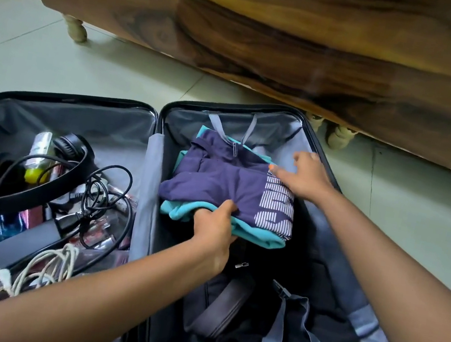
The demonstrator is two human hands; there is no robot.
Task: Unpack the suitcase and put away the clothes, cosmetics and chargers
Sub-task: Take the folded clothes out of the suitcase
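L hand (215,229) grips folded clothes (234,184) | R hand (306,176) flat on top | suitcase (351,268)

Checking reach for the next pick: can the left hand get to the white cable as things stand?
Probably not yet: the left hand grips the folded clothes. The white cable lies uncovered atop the left half, beside that forearm, so once the grip frees, nothing blocks it.

A room in a home, probably a bedroom. A pale tiled floor (57,56) carries a low piece of dark, strongly grained wooden furniture (273,28) on short turned legs (76,28), likely a bed frame. An open suitcase (349,283) of clothing and personal electronics lies on the floor beside it.
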